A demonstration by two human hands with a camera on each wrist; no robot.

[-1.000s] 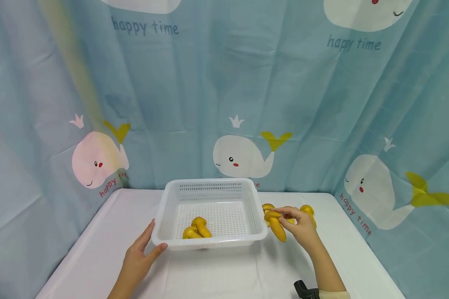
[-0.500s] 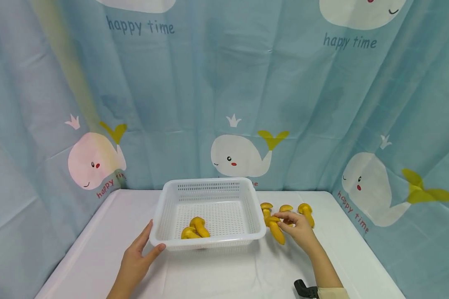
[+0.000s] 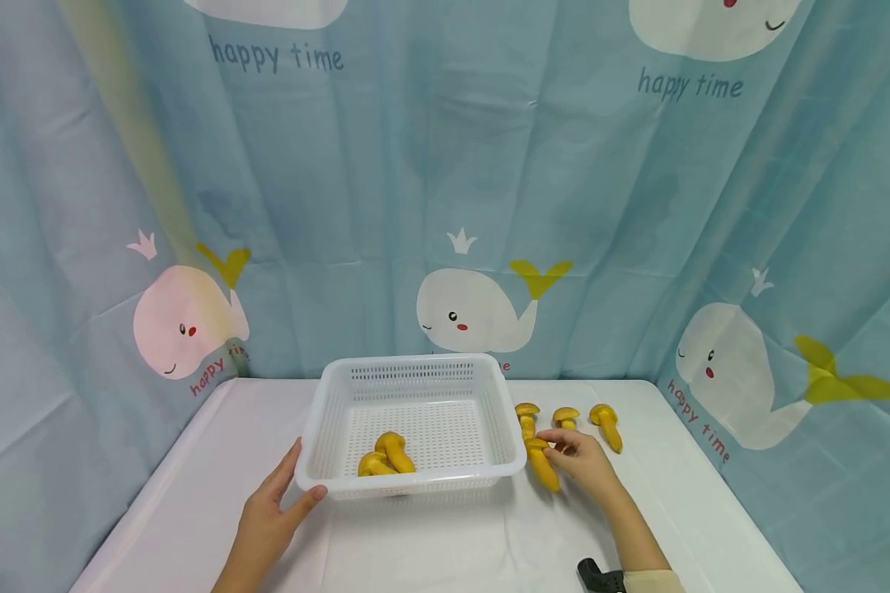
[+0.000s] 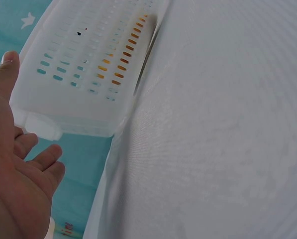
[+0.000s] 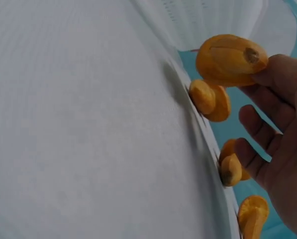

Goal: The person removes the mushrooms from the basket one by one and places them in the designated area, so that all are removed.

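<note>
Between the thumb and fingers of my right hand (image 3: 582,465) is a yellow-brown mushroom (image 3: 541,468), pinched near its cap, stem toward me, just right of a white plastic basket (image 3: 415,479). The right wrist view shows this mushroom (image 5: 228,59) end-on, the other fingers loosely bent. My left hand (image 3: 267,511) is at the basket's front left corner, thumb by the front rim and fingers extended along the side. In the left wrist view, the fingers of that hand (image 4: 24,159) are near the basket's rim. Two mushrooms (image 3: 395,451) lie together inside the basket at its front.
Three more mushrooms lie on the white table (image 3: 415,543): one beside the basket (image 3: 526,416), one behind my right hand (image 3: 566,416), one farther right (image 3: 606,427). A blue whale-print curtain (image 3: 371,206) hangs behind and at both sides.
My right hand has moved slightly toward me and left with the pinched mushroom, uncovering mushrooms behind it. The left hand and the basket look almost unchanged; the head view has shifted a little.
</note>
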